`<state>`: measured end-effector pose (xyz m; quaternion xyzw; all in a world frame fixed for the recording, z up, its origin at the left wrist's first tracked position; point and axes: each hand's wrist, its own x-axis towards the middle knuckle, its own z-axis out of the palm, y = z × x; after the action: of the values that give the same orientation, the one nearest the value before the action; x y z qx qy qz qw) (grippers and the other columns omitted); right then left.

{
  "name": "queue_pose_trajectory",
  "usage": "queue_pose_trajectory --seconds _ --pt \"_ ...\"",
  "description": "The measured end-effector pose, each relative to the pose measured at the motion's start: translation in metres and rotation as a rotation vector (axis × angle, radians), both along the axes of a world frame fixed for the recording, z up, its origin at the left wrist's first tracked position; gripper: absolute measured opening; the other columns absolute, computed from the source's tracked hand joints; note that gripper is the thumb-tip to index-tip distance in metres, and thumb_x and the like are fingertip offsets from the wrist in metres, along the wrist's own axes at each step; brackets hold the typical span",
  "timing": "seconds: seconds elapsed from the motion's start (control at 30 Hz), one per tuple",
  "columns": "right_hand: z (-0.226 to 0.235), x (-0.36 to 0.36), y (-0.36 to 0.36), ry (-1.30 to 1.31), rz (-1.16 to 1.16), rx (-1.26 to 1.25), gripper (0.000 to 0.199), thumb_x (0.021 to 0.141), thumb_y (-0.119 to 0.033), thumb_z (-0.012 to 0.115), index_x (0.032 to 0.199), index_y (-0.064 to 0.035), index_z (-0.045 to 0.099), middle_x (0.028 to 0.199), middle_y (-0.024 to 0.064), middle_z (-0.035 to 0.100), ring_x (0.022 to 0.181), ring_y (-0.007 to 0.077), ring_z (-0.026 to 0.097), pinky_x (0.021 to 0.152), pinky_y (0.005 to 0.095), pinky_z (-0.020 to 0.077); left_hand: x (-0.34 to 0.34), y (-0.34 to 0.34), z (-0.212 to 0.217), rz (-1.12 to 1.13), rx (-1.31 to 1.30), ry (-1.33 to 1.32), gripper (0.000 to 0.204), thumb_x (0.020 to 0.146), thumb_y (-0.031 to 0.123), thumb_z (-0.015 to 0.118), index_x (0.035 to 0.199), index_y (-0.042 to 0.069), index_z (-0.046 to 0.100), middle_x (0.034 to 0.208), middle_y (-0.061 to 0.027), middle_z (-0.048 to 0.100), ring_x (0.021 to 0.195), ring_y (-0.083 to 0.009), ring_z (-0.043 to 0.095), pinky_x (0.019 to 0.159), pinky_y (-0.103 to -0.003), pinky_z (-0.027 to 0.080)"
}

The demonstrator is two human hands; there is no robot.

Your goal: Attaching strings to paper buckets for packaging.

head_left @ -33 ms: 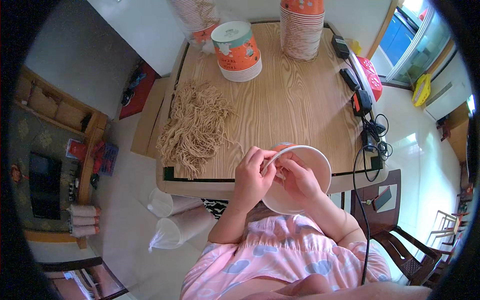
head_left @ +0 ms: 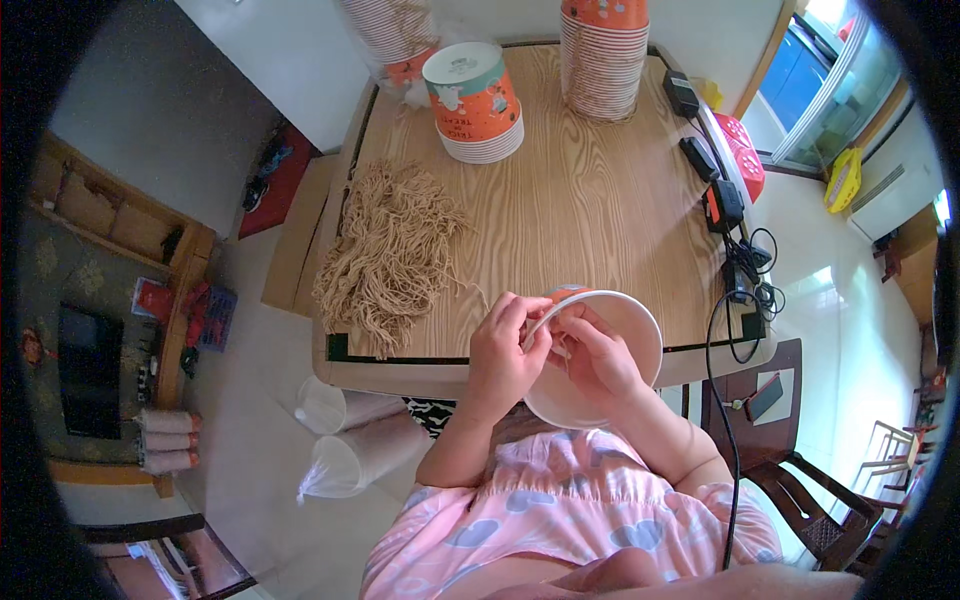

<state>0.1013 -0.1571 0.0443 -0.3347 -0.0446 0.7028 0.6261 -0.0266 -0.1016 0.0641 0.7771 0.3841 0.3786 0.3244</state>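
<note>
A white-lined paper bucket point(head_left: 633, 335) with an orange outside is tilted at the table's near edge, its opening toward me. My left hand point(head_left: 508, 350) pinches its left rim, fingers outside and thumb at the edge. Inside the opening, my right hand point(head_left: 600, 362) has its fingers closed near the same stretch of rim. A short light end of string point(head_left: 565, 350) shows between the two hands; the fingertips partly hide it. A loose heap of tan strings point(head_left: 390, 255) lies on the table to the left of my hands.
Upside-down orange buckets point(head_left: 478, 110) stand nested at the table's far side. A taller stack point(head_left: 605, 65) is behind on the right, and a bagged stack point(head_left: 395, 40) on the left. Black adapters and cables point(head_left: 735, 240) line the right edge. Bagged buckets point(head_left: 360, 455) lie on the floor.
</note>
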Motion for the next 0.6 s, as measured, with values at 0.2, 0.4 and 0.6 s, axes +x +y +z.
queue_pose_trajectory --seconds 0.2,0.4,0.6 --pt "-0.008 0.002 0.000 -0.007 0.028 0.012 0.017 0.093 -0.012 0.053 0.110 -0.0099 0.055 0.094 0.0004 0.058 0.090 0.0126 0.057 0.081 0.0285 0.0463 -0.003 0.003 0.005 -0.056 -0.025 -0.021 0.036 0.075 -0.003 0.059 0.110 0.006 0.059 0.082 -0.0074 0.055 0.065 -0.0164 0.055 0.059 -0.027 0.046" --pt "-0.008 0.003 0.000 -0.006 0.031 0.000 0.013 0.092 -0.011 0.054 0.104 -0.0099 0.056 0.093 -0.0003 0.058 0.084 0.0112 0.056 0.078 0.0281 0.0462 -0.009 0.007 0.015 -0.160 -0.129 0.029 0.032 0.082 0.002 0.061 0.113 0.006 0.059 0.083 -0.0077 0.055 0.068 -0.0166 0.055 0.060 -0.028 0.046" --pt "-0.012 0.005 -0.001 -0.055 0.080 -0.001 0.012 0.093 -0.014 0.052 0.104 -0.0110 0.057 0.096 0.0008 0.059 0.086 0.0121 0.055 0.081 0.0344 0.0442 -0.013 0.020 0.016 -0.261 -0.034 0.055 0.024 0.085 0.001 0.057 0.108 0.004 0.063 0.083 -0.0114 0.056 0.073 -0.0228 0.058 0.064 -0.032 0.047"
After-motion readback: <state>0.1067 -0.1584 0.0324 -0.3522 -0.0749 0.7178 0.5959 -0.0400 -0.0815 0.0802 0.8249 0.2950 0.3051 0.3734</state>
